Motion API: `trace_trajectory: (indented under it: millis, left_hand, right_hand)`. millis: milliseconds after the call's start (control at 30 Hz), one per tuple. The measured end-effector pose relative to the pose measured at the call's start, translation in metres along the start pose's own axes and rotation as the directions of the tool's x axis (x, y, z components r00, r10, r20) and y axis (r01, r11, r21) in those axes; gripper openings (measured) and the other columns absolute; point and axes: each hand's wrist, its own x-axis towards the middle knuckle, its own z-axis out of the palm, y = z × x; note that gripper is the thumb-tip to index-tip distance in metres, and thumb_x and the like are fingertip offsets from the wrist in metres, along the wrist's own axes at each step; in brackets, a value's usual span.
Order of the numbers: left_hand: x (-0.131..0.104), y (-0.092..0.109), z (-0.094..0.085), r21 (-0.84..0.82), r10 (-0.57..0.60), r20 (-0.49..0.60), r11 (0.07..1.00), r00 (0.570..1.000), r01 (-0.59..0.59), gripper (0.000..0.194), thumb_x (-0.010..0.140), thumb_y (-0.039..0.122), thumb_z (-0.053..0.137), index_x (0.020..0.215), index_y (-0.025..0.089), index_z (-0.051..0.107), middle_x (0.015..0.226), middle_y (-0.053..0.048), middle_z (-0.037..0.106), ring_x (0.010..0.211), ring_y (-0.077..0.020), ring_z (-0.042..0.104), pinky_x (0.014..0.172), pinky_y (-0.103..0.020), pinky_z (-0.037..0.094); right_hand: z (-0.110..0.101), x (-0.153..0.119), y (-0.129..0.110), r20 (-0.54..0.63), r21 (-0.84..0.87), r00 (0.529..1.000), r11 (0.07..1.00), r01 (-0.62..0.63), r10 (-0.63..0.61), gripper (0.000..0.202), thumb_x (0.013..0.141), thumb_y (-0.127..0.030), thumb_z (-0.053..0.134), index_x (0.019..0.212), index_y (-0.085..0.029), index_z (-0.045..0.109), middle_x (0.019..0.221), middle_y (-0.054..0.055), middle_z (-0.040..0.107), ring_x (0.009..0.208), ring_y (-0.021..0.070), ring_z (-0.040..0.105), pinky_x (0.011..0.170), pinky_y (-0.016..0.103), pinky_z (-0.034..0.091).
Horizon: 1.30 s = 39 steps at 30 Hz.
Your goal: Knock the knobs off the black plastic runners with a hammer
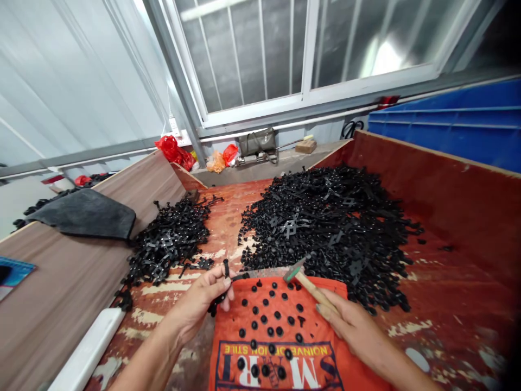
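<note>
My left hand (pixel 212 289) pinches a black part (pixel 226 267) at the left top corner of an orange-red printed cloth (pixel 321 320). More black pieces show under its fingers. My right hand (pixel 342 312) is closed round the wooden handle of a small hammer (pixel 311 288), whose green and grey head lies over the cloth's top edge. Several round black caps (pixel 277 315) are spread over the cloth between my hands.
A large heap of black parts (pixel 325 217) lies beyond the cloth, and a smaller heap (pixel 169 239) is at the left. Wooden boards (pixel 439 190) wall the red table. A white bar (pixel 87 350) lies at the lower left; a blue crate (pixel 448 125) stands at the right.
</note>
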Motion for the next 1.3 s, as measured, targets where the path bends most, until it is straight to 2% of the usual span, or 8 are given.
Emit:
trace_trajectory:
  millis: [167, 300, 500, 700, 900, 1100, 1233, 1300]
  left_hand:
    - [0.005, -0.006, 0.0, 0.052, -0.009, -0.109, 0.999, 0.994, 0.015, 0.025, 0.08, 0.04, 0.069, 0.083, 0.018, 0.057, 0.052, 0.008, 0.048, 0.041, -0.0049, 0.031, 0.041, -0.018, 0.019]
    - [0.011, -0.011, -0.003, 0.054, -0.012, -0.137, 0.998, 0.991, 0.02, 0.019, 0.077, 0.033, 0.064, 0.073, 0.018, 0.054, 0.053, 0.007, 0.047, 0.042, -0.0056, 0.034, 0.042, -0.019, 0.022]
    - [0.028, -0.015, -0.007, 0.09, -0.068, -0.214, 0.992, 0.975, 0.089, 0.036, 0.074, 0.051, 0.069, 0.069, 0.017, 0.058, 0.043, 0.009, 0.037, 0.038, -0.0051, 0.023, 0.041, -0.021, 0.012]
    - [0.051, -0.025, -0.007, 0.179, -0.029, -0.291, 0.98, 0.956, 0.084, 0.035, 0.059, 0.044, 0.081, 0.057, 0.016, 0.059, 0.046, 0.005, 0.048, 0.043, -0.008, 0.038, 0.047, -0.022, 0.022]
    - [0.051, -0.036, -0.01, 0.317, -0.036, -0.258, 0.941, 0.966, 0.12, 0.036, 0.069, 0.049, 0.074, 0.062, 0.014, 0.065, 0.052, 0.002, 0.057, 0.047, -0.0101, 0.044, 0.049, -0.022, 0.027]
    - [0.067, -0.041, -0.013, 0.451, 0.211, -0.187, 0.886, 0.959, -0.107, 0.038, 0.066, 0.034, 0.077, 0.098, 0.015, 0.07, 0.092, -0.005, 0.075, 0.078, -0.0191, 0.065, 0.069, -0.026, 0.046]
    - [0.088, -0.049, -0.007, 0.695, 0.248, -0.101, 0.71, 0.963, -0.11, 0.012, 0.067, 0.025, 0.071, 0.075, 0.017, 0.072, 0.071, -0.002, 0.072, 0.066, -0.0183, 0.062, 0.064, -0.027, 0.043]
    - [0.091, -0.048, -0.006, 0.711, 0.253, -0.092, 0.694, 0.963, -0.114, 0.006, 0.068, 0.023, 0.069, 0.069, 0.018, 0.072, 0.067, -0.001, 0.07, 0.067, -0.0187, 0.061, 0.066, -0.027, 0.042]
  right_hand:
    - [0.001, 0.0, 0.001, 0.012, -0.013, 1.0, 1.0, -0.022, 0.022, 0.055, 0.098, -0.05, 0.043, 0.147, -0.027, 0.045, 0.147, 0.002, 0.052, 0.135, 0.0276, 0.047, 0.113, 0.043, 0.032]
    - [0.001, 0.0, 0.003, 0.015, -0.033, 1.0, 0.999, -0.023, 0.023, 0.057, 0.096, -0.052, 0.044, 0.147, -0.025, 0.047, 0.145, 0.004, 0.054, 0.132, 0.0303, 0.049, 0.113, 0.045, 0.033]
    - [0.001, -0.002, 0.0, 0.009, -0.039, 1.0, 0.999, -0.029, 0.03, 0.055, 0.097, -0.047, 0.045, 0.148, -0.028, 0.044, 0.146, 0.001, 0.052, 0.133, 0.0293, 0.049, 0.11, 0.042, 0.038]
    - [0.002, -0.003, -0.006, -0.02, -0.095, 0.999, 0.994, -0.048, 0.046, 0.052, 0.095, -0.044, 0.046, 0.145, -0.031, 0.048, 0.138, 0.002, 0.06, 0.125, 0.0321, 0.057, 0.102, 0.045, 0.045]
    - [0.002, -0.004, -0.007, -0.043, -0.099, 0.998, 0.993, -0.059, 0.055, 0.051, 0.095, -0.041, 0.045, 0.144, -0.029, 0.051, 0.133, 0.004, 0.065, 0.118, 0.0313, 0.062, 0.099, 0.046, 0.048]
    - [0.002, -0.004, -0.011, -0.056, -0.108, 0.997, 0.992, -0.059, 0.053, 0.048, 0.093, -0.042, 0.048, 0.139, -0.03, 0.056, 0.13, 0.003, 0.067, 0.116, 0.0302, 0.063, 0.097, 0.043, 0.05]
    - [0.002, -0.004, -0.011, -0.082, -0.126, 0.996, 0.991, -0.05, 0.04, 0.046, 0.093, -0.041, 0.049, 0.137, -0.03, 0.059, 0.128, 0.002, 0.068, 0.114, 0.03, 0.065, 0.096, 0.041, 0.051]
    - [0.002, -0.004, -0.01, -0.084, -0.14, 0.996, 0.989, -0.049, 0.037, 0.046, 0.093, -0.04, 0.049, 0.137, -0.03, 0.059, 0.127, 0.002, 0.069, 0.114, 0.0296, 0.066, 0.095, 0.041, 0.052]
